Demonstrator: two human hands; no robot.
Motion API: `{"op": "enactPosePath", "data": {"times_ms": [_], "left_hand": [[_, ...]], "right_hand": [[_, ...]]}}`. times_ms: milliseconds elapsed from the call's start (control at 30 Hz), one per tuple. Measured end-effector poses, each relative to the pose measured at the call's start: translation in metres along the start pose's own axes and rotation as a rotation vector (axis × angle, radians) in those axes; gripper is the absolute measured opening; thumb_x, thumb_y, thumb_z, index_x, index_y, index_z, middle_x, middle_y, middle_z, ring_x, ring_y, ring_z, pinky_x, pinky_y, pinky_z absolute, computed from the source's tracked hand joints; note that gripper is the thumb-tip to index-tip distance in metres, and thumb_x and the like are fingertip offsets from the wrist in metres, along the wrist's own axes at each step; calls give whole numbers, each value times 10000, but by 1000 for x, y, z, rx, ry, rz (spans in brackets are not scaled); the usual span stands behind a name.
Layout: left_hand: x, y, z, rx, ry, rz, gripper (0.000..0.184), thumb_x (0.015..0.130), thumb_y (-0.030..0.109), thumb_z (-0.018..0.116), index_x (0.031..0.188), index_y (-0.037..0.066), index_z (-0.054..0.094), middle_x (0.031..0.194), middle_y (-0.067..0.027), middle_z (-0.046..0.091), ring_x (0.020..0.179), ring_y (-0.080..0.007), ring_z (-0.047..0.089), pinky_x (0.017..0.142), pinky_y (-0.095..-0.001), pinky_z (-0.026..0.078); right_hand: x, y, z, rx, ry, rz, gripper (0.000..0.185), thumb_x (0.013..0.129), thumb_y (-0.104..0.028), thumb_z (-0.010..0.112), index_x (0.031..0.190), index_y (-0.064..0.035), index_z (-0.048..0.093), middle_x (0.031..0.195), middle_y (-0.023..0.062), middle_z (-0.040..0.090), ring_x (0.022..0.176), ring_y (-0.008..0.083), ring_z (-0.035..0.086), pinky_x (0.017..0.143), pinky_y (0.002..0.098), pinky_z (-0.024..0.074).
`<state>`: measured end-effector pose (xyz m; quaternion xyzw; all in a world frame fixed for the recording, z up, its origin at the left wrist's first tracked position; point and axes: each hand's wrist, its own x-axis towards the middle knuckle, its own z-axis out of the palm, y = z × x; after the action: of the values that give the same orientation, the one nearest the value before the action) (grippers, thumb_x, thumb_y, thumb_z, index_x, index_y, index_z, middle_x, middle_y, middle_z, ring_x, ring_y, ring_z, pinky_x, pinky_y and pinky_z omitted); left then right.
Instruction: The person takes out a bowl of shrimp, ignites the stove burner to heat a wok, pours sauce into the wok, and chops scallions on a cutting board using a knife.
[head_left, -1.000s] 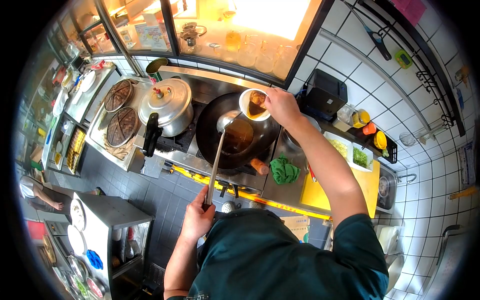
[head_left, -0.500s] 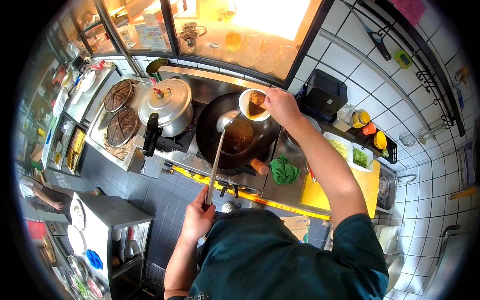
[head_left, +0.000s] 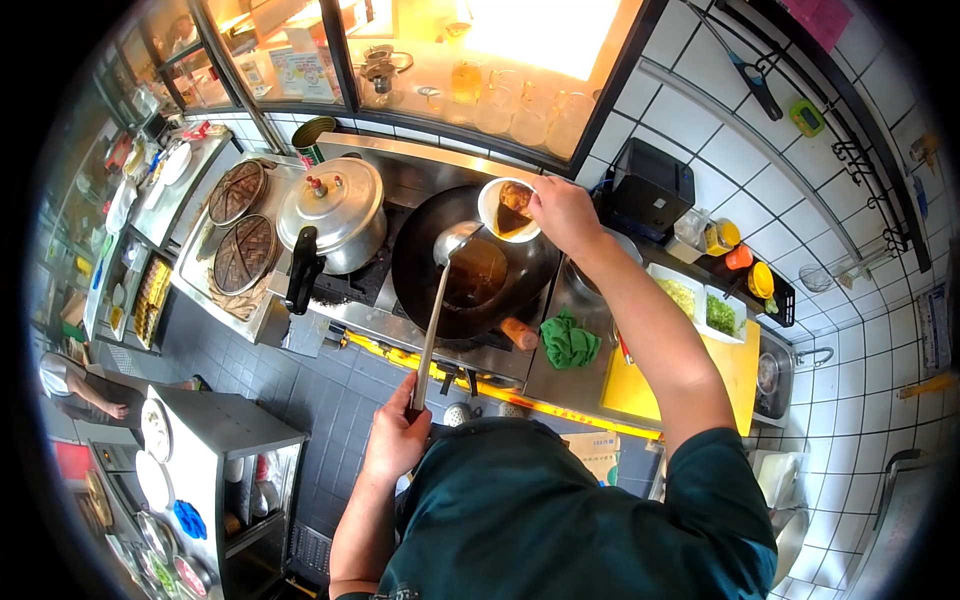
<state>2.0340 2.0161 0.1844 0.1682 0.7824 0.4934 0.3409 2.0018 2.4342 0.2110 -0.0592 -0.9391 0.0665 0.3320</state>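
Observation:
My left hand (head_left: 398, 435) is wrapped round the long handle of a metal ladle (head_left: 430, 335). The ladle's bowl rests inside the black wok (head_left: 418, 285), near its left side, above a pool of brown liquid (head_left: 478, 272). My right hand (head_left: 563, 212) grips the right rim of a small white bowl (head_left: 488, 205) over the wok's upper right edge. The bowl is tilted and holds a browned chunk of food (head_left: 517, 194) and dark sauce. The wok's wooden handle (head_left: 519, 333) points toward my body.
Left of the wok stands a lidded pressure cooker (head_left: 335, 215) with a black handle. A green cloth (head_left: 570, 340) lies on the counter at right, beside a yellow cutting board (head_left: 735, 370) and white containers of chopped greens (head_left: 720, 314). Another person (head_left: 90, 385) is at far left.
Very little differs. Both hands, the ladle and the bowl stay in place; the brown liquid's surface in the wok looks slightly different.

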Motion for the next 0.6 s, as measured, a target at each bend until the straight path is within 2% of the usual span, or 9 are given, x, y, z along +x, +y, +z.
{"op": "enactPosePath", "data": {"times_ms": [100,200,300,600], "left_hand": [[-1,4,-1,17,-8,-26,604,896,-3,613,1476,-74,457,948,-104,678,826,-112,626,772,-268,524],[-1,2,0,15,5,44,608,894,-9,610,1478,-75,454,922,-90,669,796,-103,615,738,-264,518],[-1,2,0,-28,-11,0,612,893,-14,607,1481,-76,450,913,-81,663,787,-98,609,725,-259,513],[0,4,-2,-14,-4,-18,616,893,-17,607,1484,-77,444,939,-88,668,806,-102,616,745,-259,516]], "right_hand": [[0,0,0,-2,-9,6,59,844,-67,656,862,-22,622,807,174,666,767,366,687,689,451,575],[1,-1,-1,-21,-40,23,59,843,-68,654,865,-19,628,814,174,669,772,367,687,692,453,573],[1,0,-1,-13,-44,22,62,841,-69,653,870,-17,634,821,175,672,777,368,687,696,455,571],[1,2,3,-5,-50,31,69,838,-69,655,884,-23,635,821,170,673,785,365,686,698,454,568]]}}
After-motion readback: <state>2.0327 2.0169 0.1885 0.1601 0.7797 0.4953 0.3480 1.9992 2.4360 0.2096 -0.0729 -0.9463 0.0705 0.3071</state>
